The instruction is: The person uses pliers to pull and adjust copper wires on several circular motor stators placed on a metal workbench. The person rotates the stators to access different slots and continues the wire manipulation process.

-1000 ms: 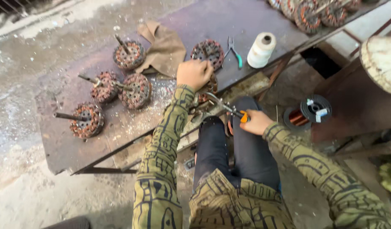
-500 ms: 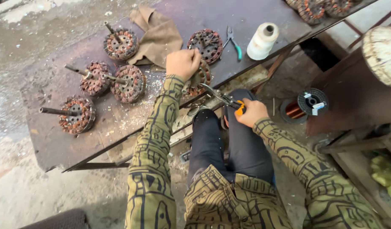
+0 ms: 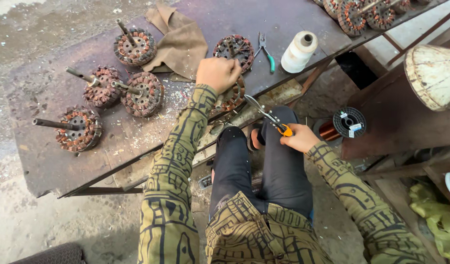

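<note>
Head view shows me the left hand (image 3: 217, 74) closed over a wound stator (image 3: 230, 98) at the near edge of the table (image 3: 137, 146); the fingers wrap the top of it, so the grip is shut on this part. The stator stands tilted on the edge, half over the person's lap, with its copper coils toward me. The right hand (image 3: 296, 139) holds orange-handled scissors (image 3: 269, 116), the fingers closed round the handles, and the blades point up toward the stator but I cannot tell if they touch the winding.

Compared with the picture of one second ago, the left hand sits a little higher on the stator and the scissors have come slightly closer to it; half a second ago the position was almost the same as now. So I judge the change is small: the cutting work on the coils goes on, the part is not released.

On the table lie also four other stators with shafts (image 3: 78, 128), a brown cloth (image 3: 181, 41), one more stator (image 3: 234, 49) behind the hand, small pliers with green handles (image 3: 265, 49) and a white thread cone (image 3: 299, 51). A black wire spool (image 3: 349, 122) lies low at the right, well apart from the hands.
</note>
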